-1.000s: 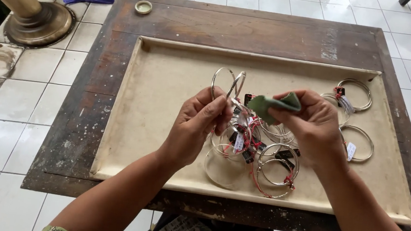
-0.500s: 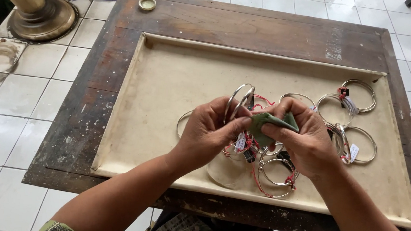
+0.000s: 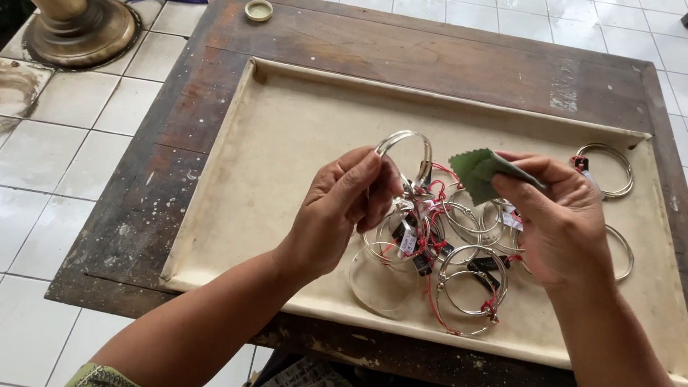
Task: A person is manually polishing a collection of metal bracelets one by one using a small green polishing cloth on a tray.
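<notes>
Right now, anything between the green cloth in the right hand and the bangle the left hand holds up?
Nothing visible. The green cloth sits just right of the bangle, open gap between; the other tagged bangles lie below on the tray.

I see silver bangles (image 3: 469, 279) with red strings on a beige tray (image 3: 281, 155). Above them, a green cloth (image 3: 479, 170). The bench (image 3: 423, 47) around the tray is dark brown; the floor (image 3: 21, 190) is white tile.

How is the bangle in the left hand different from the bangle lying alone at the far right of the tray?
The held bangle is raised upright above the tray, pinched by the left hand; the lone bangle lies flat on the tray, touched by no hand. The held one hangs over a pile of other bangles; the lone one lies apart from it. Both are thin silver-coloured rings with tags on red thread.
</notes>
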